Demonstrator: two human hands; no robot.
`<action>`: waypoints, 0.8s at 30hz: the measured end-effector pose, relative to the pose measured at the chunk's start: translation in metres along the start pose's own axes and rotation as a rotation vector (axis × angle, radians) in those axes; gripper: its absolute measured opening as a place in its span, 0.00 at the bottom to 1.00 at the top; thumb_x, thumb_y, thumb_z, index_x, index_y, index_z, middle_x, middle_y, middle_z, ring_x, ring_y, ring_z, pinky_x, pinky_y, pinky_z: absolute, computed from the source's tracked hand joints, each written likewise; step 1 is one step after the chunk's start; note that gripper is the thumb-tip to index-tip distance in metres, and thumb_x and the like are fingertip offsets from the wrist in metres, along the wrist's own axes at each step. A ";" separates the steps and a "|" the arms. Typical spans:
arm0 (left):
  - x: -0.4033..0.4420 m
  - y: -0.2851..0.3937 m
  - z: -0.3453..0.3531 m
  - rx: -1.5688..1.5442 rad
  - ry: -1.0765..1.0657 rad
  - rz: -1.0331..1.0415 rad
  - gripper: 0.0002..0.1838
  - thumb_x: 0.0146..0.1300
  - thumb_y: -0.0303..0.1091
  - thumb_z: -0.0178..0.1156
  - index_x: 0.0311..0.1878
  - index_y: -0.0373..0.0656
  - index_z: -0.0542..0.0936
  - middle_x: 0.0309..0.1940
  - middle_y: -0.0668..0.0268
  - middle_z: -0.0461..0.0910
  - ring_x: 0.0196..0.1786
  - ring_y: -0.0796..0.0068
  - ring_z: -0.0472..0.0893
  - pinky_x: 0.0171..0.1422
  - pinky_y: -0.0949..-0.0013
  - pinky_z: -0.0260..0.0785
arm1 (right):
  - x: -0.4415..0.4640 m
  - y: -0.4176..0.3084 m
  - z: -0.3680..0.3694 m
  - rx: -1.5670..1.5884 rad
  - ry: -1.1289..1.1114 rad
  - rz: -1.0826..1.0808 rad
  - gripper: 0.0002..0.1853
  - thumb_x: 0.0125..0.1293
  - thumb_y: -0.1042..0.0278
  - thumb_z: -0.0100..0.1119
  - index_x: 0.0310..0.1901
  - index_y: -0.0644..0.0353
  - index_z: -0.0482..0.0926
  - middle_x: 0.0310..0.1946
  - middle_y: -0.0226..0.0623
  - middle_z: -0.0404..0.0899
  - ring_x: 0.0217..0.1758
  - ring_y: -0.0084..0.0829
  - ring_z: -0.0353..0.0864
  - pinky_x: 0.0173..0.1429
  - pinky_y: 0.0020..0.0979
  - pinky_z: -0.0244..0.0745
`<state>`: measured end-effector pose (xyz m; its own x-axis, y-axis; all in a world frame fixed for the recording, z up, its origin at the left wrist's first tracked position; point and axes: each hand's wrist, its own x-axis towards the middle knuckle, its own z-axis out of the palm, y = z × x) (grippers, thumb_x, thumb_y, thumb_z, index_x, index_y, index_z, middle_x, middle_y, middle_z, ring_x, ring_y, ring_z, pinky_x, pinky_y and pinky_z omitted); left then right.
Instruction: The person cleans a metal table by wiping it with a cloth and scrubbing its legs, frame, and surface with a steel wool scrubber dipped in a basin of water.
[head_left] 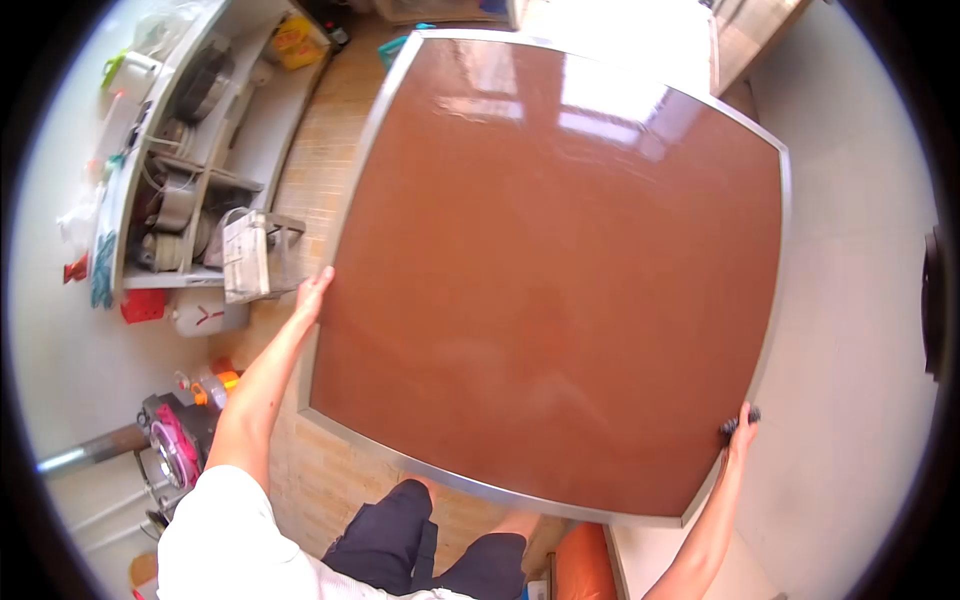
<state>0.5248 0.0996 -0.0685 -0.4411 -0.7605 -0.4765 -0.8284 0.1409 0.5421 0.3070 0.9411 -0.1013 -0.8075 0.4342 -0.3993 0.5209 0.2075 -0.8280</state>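
A large glossy brown board [550, 280] with a silver metal frame fills the middle of the view, held up in front of my body. My left hand [314, 293] grips its left edge, with the fingers hidden behind the frame. At the lower right edge, my right hand [743, 432] is closed on the frame. A small dark coiled object [730, 425] shows beside my right hand, partly over the board's edge. Light from a window reflects on the upper part of the board.
Shelves [240, 150] with pots stand at the left, a wooden stool [247, 255] beside them. Bottles [213, 388] and a pink-ringed appliance [174, 452] are at lower left. An orange object [584, 562] lies below the board. A pale wall [850, 300] runs along the right.
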 end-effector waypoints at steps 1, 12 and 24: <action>0.004 0.001 -0.001 -0.069 0.004 0.018 0.39 0.52 0.67 0.56 0.45 0.34 0.78 0.40 0.60 0.79 0.45 0.70 0.75 0.52 0.66 0.65 | -0.001 -0.004 0.002 0.064 -0.026 0.021 0.13 0.64 0.55 0.55 0.31 0.55 0.71 0.16 0.21 0.66 0.14 0.16 0.62 0.17 0.22 0.59; 0.107 -0.012 -0.086 -0.120 -0.042 0.083 0.36 0.61 0.62 0.47 0.57 0.37 0.71 0.52 0.64 0.75 0.54 0.70 0.73 0.59 0.67 0.62 | -0.064 -0.072 0.097 0.003 -0.030 0.014 0.20 0.61 0.51 0.59 0.32 0.64 0.76 0.22 0.31 0.74 0.22 0.23 0.73 0.26 0.29 0.69; -0.008 0.143 0.013 0.555 -0.241 0.901 0.36 0.60 0.41 0.57 0.67 0.39 0.55 0.67 0.55 0.53 0.71 0.59 0.51 0.73 0.60 0.42 | -0.145 -0.078 0.219 -0.116 -0.096 0.136 0.24 0.58 0.47 0.59 0.42 0.63 0.75 0.37 0.47 0.80 0.43 0.42 0.80 0.45 0.39 0.73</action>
<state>0.4052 0.1338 0.0038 -0.9714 -0.0974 -0.2165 -0.1794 0.8983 0.4010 0.3229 0.6697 -0.0650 -0.7473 0.3811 -0.5444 0.6509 0.2549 -0.7150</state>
